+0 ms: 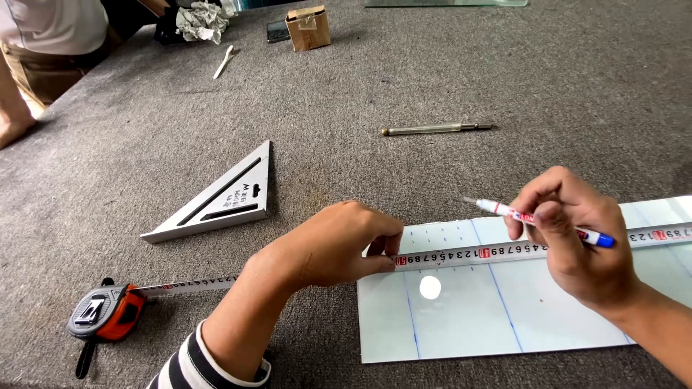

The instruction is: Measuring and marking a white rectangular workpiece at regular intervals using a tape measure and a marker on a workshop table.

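The left hand (335,245) pinches the tape blade (504,251) between thumb and fingertips and presses it flat against the glass sheet (461,317), close to the sheet's left edge. From this pinch the blade runs right across the upper part of the sheet and passes under the right hand (569,241). To the left of the pinch the blade leaves the sheet and continues over the grey carpeted table (404,72) to the tape measure case (108,311), which is grey and orange and lies well apart from the hand.

The right hand grips a marker pen (533,216), closed narrowly on the barrel with thumb and fingers. The tip points left and hovers just above the blade; the blue cap end projects right of the fingers. Whether the tip touches the glass cannot be determined.

Thin blue lines cross the sheet below the blade, between the two hands.

Beyond the left hand lies a metal triangular square (223,198). Beyond the right hand, well apart, lies a slim glass cutter (436,130). At the far edge stand a small cardboard box (308,27) and a crumpled cloth (202,20), near another person's arm (13,108).
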